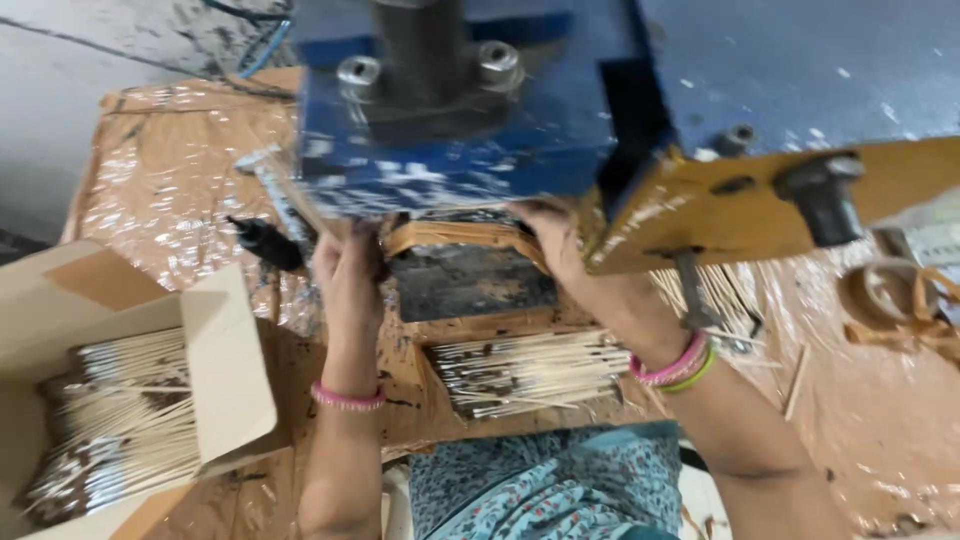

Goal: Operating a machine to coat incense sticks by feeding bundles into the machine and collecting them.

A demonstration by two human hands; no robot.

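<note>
Left of the blue press (460,130), an open cardboard box (225,360) holds thin sticks (120,425). Both hands, left hand (345,265) and right hand (555,235), reach under the press; finger grip unclear.

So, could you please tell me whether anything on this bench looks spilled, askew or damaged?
A few thin pale wooden sticks lie loose and askew on the glossy brown plastic sheet, right of the neat stick pile. The blue metal press has chipped, patchy paint. Otherwise nothing stands out.
</note>
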